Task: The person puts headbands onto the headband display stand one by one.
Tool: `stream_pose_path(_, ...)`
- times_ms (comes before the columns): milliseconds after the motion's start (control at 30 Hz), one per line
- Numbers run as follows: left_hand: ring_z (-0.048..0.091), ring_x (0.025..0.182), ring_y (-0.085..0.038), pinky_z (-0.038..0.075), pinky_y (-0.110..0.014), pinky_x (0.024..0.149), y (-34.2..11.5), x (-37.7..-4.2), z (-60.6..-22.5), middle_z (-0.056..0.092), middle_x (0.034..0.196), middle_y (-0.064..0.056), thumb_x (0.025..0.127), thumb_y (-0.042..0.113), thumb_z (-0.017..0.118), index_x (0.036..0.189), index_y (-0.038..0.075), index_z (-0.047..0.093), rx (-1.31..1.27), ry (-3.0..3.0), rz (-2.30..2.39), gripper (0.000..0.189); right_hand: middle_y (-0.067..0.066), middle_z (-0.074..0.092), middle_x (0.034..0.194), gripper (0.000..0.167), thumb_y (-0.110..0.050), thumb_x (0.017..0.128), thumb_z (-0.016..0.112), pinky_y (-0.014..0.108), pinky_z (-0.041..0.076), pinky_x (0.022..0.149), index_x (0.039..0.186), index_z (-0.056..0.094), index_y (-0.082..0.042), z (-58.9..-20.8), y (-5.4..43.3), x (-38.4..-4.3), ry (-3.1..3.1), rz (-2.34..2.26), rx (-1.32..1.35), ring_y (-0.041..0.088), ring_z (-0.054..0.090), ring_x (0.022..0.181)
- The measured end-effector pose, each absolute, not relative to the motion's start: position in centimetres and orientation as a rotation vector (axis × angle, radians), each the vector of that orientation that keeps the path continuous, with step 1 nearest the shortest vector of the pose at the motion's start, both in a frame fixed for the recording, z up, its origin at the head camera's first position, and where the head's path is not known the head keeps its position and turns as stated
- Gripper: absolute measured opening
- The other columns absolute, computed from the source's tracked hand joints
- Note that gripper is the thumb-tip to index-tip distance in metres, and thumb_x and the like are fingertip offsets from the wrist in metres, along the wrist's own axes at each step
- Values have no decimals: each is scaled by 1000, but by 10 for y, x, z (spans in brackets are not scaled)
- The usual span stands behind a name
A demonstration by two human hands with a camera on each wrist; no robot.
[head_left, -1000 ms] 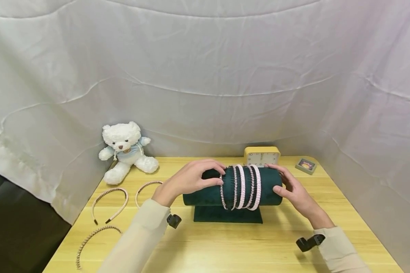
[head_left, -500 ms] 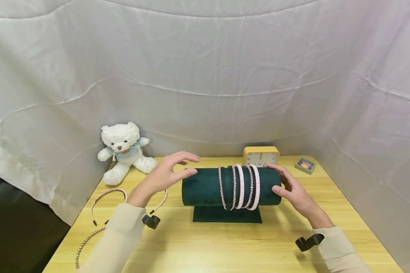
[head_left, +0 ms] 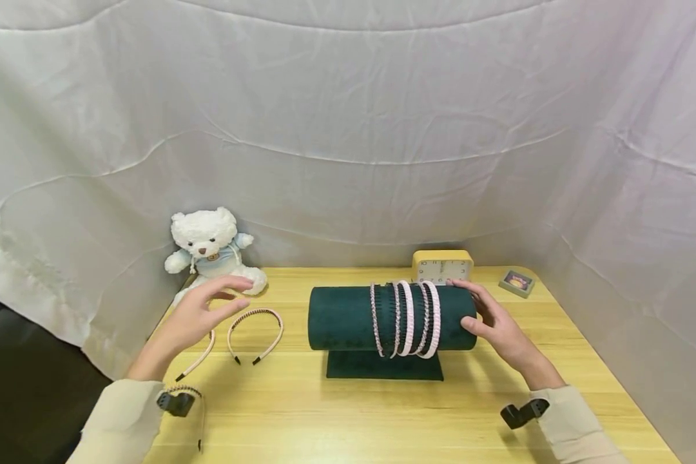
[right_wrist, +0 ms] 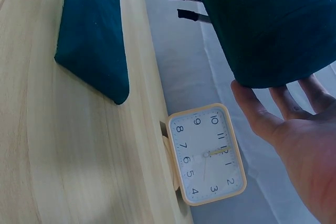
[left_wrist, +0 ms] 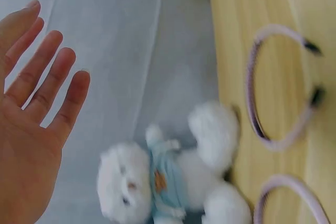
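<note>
In the head view, a dark green velvet headband stand [head_left: 342, 316] with a cylindrical roll bears several pink headbands [head_left: 407, 319] on its right half. My right hand [head_left: 501, 332] holds the roll's right end, thumb in front and fingers behind. From the right wrist view, fingertips [right_wrist: 244, 95] touch the rounded end of the green roll [right_wrist: 273, 35]. My left hand [head_left: 194, 319] holds nothing, fingers spread, above the left side of the table. Below and beside it lie a pink headband [head_left: 280, 322], a second headband [head_left: 200, 361] partly covered by the hand, and a third [head_left: 202, 412] half behind the sleeve.
A white teddy bear [head_left: 203, 229] in a blue top sits at the back left. Behind the stand is a yellow clock [head_left: 443, 264]. A small grey framed box [head_left: 517, 282] lies at the back right. Grey cloth [head_left: 348, 129] surrounds the wooden table [head_left: 371, 419].
My left hand has let go of the leftmost headband on the roll and moved left, toward the loose headbands. My right hand stays at the roll's end.
</note>
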State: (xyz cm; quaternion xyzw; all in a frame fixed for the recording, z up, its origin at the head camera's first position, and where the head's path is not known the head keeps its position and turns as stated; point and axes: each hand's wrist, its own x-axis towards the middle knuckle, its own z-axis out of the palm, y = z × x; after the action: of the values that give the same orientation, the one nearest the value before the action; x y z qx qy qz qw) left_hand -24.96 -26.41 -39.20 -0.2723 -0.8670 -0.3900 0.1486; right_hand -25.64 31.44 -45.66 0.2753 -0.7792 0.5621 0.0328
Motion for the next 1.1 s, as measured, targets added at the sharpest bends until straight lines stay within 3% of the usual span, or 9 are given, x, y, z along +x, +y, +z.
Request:
stream_pose_path(200, 67, 111, 8, 56, -16, 92, -308, -224, -404, 74, 136, -2, 103, 13, 76, 132, 23, 76, -581, -2585, -1031, 31, 8, 38, 174, 64, 0, 109, 54, 17, 51, 107, 170, 34, -10, -458, 315, -257, -2385, 1749, 859, 4, 49, 144)
stream_pose_path(367, 66, 109, 10, 56, -16, 89, -338, -210, -418, 75, 134, 4, 104, 13, 76, 132, 20, 76, -502, -2615, -1032, 29, 0, 40, 174, 65, 2, 109, 54, 18, 52, 107, 170, 35, -12, -459, 317, -258, -2361, 1778, 872, 4, 50, 145)
stream_pose_path(533, 61, 110, 15, 52, -11, 88, -367, -200, -439, 72, 126, 24, 106, 14, 73, 133, 16, 74, -441, -2658, -1030, 27, -3, 40, 174, 65, 2, 109, 54, 18, 52, 107, 169, 34, -9, -460, 316, -258, -2358, 1791, 875, 4, 49, 146)
stream_pose_path(667, 60, 103, 15, 54, -16, 82, -389, -192, -453, 67, 116, 35, 106, 19, 73, 134, 12, 74, -329, -2748, -1004, 28, -4, 40, 173, 65, 1, 109, 53, 17, 51, 108, 170, 34, -10, -460, 316, -259, -2364, 1793, 870, 5, 49, 146)
stream_pose_path(800, 64, 97, 10, 57, -21, 77, -406, -183, -466, 69, 112, 31, 106, 21, 74, 133, 8, 74, -241, -2824, -1009, 30, -5, 40, 173, 65, 1, 109, 54, 18, 51, 107, 170, 34, -12, -459, 316, -258, -2370, 1794, 866, 5, 49, 146)
stream_pose_path(1000, 68, 90, 1, 55, -24, 72, -422, -171, -483, 76, 111, 14, 107, 22, 73, 132, 4, 73, -160, -2925, -1052, 32, -6, 40, 173, 65, 0, 109, 53, 17, 51, 108, 170, 34, -13, -459, 316, -258, -2376, 1790, 864, 4, 49, 146)
stream_pose_path(1100, 67, 91, 3, 55, -24, 72, -427, -165, -490, 77, 112, 15, 107, 21, 72, 130, 5, 74, -164, -2947, -1086, 29, -7, 40, 173, 65, 1, 109, 53, 17, 51, 108, 170, 34, -13, -459, 316, -258, -2377, 1786, 864, 5, 49, 146)
